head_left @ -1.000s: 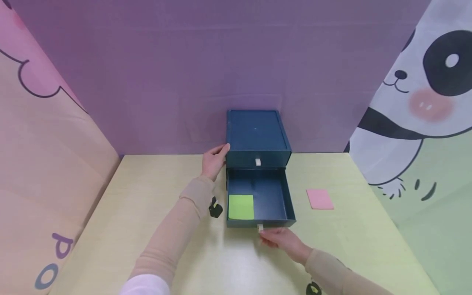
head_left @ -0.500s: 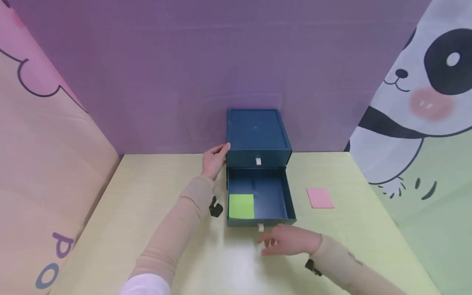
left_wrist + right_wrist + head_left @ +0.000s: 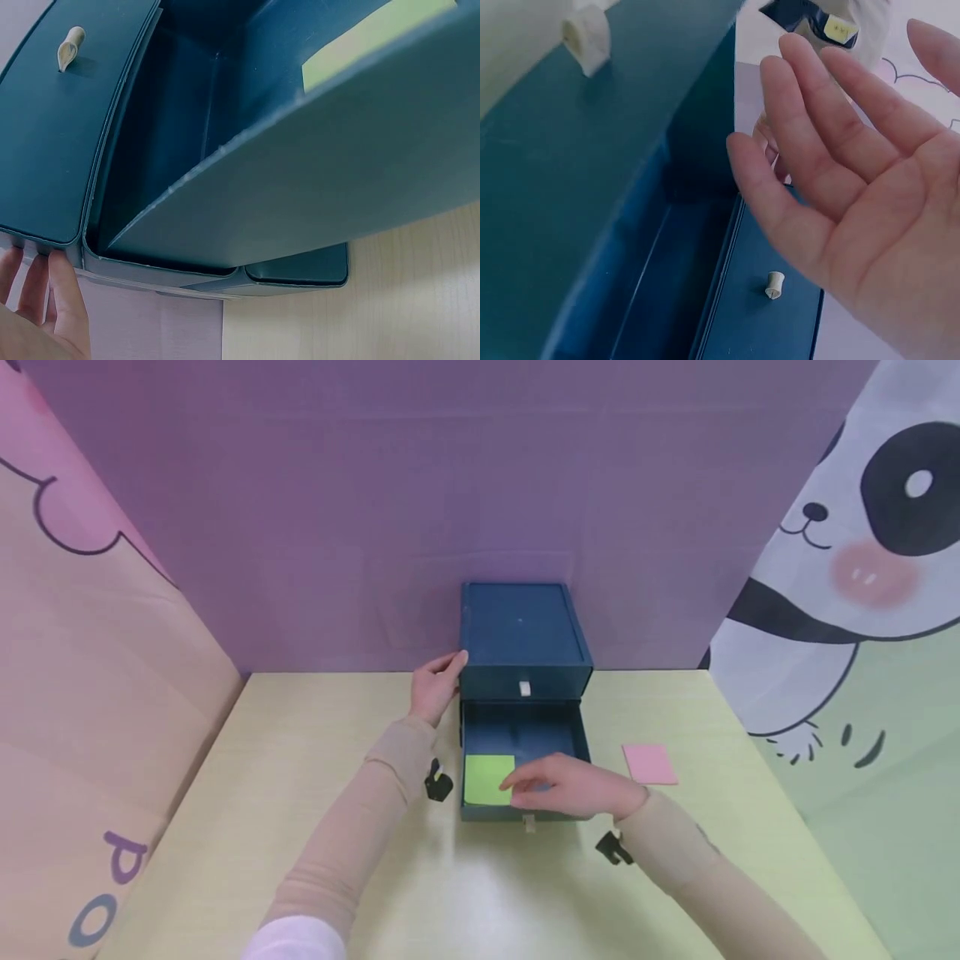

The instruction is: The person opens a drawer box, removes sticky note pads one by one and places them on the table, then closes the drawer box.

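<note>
Head camera high, facing forward-down; wrist cameras close, sharing open drawer (image 3: 322, 172).

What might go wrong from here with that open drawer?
The lower drawer is pulled well out, so pressing on it might tilt it. The green square lies flat inside, so the right hand may fumble lifting it. A bump could shift the cabinet despite the left hand at its side.
</note>
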`<state>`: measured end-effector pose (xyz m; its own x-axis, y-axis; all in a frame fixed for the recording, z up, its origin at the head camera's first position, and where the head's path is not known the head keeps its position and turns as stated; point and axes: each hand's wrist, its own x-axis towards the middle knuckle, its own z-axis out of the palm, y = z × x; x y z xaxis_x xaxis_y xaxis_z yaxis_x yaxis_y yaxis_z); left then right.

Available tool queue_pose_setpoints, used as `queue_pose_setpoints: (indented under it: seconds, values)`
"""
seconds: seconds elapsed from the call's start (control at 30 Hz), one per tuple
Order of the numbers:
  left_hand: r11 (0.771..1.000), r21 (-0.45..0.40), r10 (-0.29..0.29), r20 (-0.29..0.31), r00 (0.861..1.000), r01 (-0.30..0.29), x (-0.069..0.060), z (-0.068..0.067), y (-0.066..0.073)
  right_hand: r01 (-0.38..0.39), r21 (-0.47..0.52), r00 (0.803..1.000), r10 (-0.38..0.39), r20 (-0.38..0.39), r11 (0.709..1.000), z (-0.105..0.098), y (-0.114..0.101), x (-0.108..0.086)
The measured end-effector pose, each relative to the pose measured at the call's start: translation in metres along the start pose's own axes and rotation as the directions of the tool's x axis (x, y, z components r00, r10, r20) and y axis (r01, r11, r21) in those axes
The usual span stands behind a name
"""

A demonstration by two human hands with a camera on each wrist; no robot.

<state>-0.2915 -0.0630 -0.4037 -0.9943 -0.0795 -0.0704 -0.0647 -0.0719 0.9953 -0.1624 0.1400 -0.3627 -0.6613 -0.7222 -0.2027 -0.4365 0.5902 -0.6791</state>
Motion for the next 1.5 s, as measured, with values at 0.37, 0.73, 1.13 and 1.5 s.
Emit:
queue_pose_setpoints:
  seconds: [0.37, 0.73, 1.13, 1.5]
  values:
    - [1.000, 0.011, -0.001, -0.008, 1.000, 0.001, 0.000, 0.000, -0.001, -0.105, 0.082, 0.992, 0.110, -0.058, 0.991, -0.023, 0.006, 0.031]
    - [1.000, 0.010, 0.015, 0.001, 1.000, -0.015, 0.005, 0.001, 0.003, -0.146, 0.033, 0.989, 0.146, 0.010, 0.989, -0.038, 0.027, 0.068]
    - [1.000, -0.004, -0.005, 0.005, 1.000, 0.005, 0.002, -0.001, -0.002, -0.260, -0.134, 0.964, 0.266, 0.029, 0.956, -0.021, 0.048, 0.099]
    - [1.000, -0.008, -0.018, 0.003, 1.000, 0.018, 0.002, 0.000, -0.001, -0.356, -0.305, 0.926, 0.378, 0.014, 0.883, -0.019, 0.046, 0.104]
